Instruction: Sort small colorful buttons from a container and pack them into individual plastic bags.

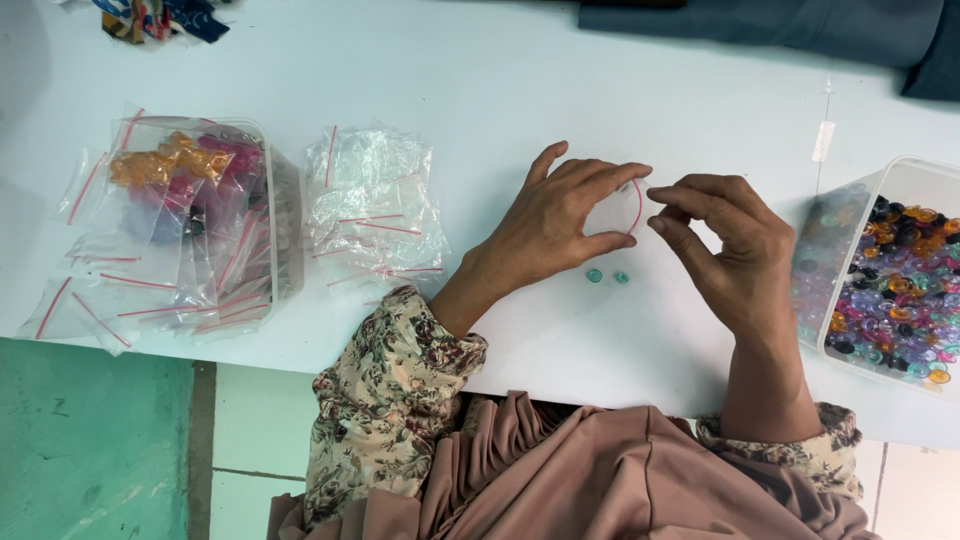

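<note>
Head view, centre frame: left hand (560, 220) & right hand (725, 240) both pinch small clear plastic zip bag w/ red strip (618, 207) above white table (500, 90). Two small teal beads (607, 276) lie just below. Clear tub of mixed coloured beads (895, 280) at right edge.

White table (480, 80), two teal beads (607, 276) at centre, clear small bag (618, 208) with red strip, clear bags (372, 205) striped red left of centre, orange, pink, purple, black beads in tub (900, 290) at right, floral beige sleeves (385, 400), green floor (90, 440) lower left
</note>
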